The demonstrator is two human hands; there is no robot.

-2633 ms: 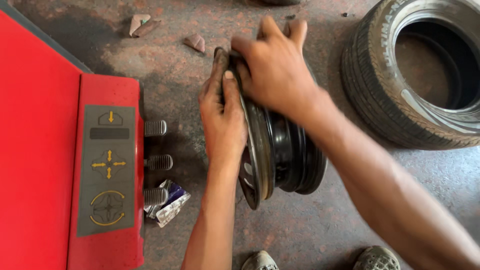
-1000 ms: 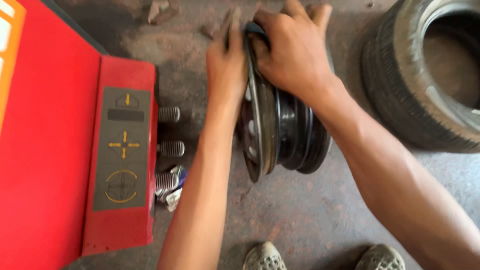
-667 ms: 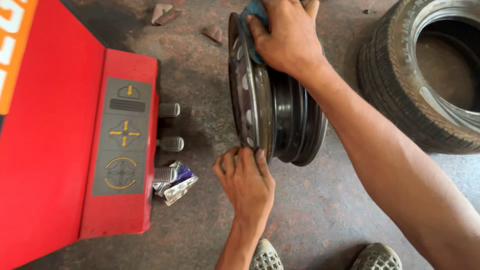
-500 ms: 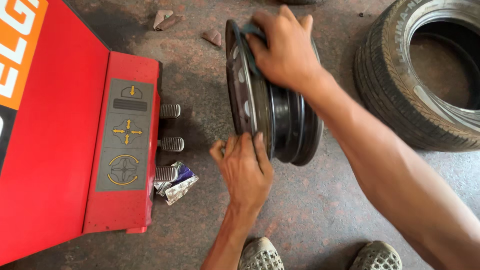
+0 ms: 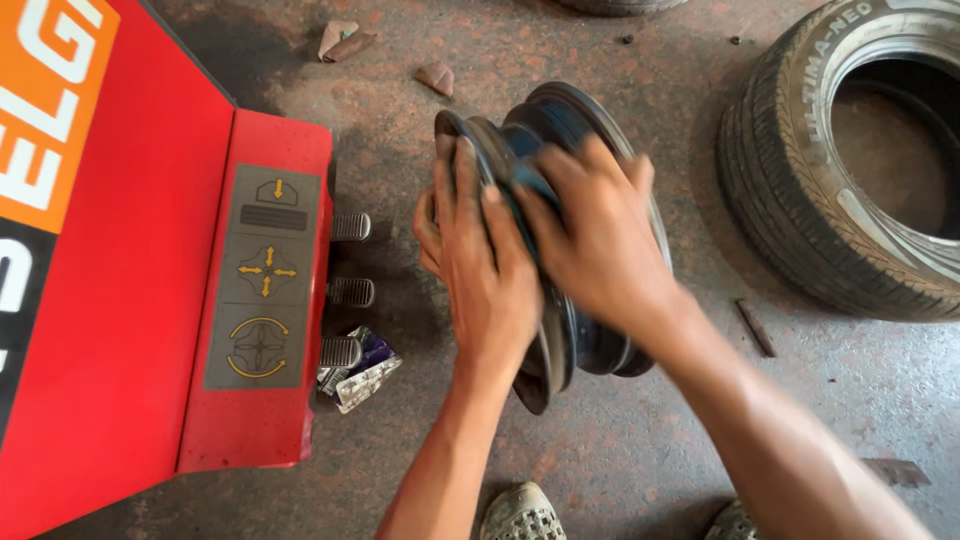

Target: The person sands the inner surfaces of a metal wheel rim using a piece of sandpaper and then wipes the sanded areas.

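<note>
Upright on its edge, a dark steel wheel rim is stood on the stained concrete floor, its axle line lying roughly level and running left to right, so that one face is turned toward the red tyre-changing machine and the other toward the loose tyre. The rim is met by both hands from above and from the near side. The left hand is laid flat against the left-facing flange, its fingers stretched almost straight up the edge and only lightly curled over it; nothing else is held in it. The right hand is blurred, but it is seen spread over the top of the barrel with a blue cloth pressed beneath the fingers, which are bent around the rim's curve; how tightly they are closed cannot be told. The rim thus lies directly under and between the two palms, nearer the left wrist at its lower edge. Three foot pedals and a crumpled wrapper are seen just left of the rim, apart from it. Two shoes are visible at the bottom edge.
</note>
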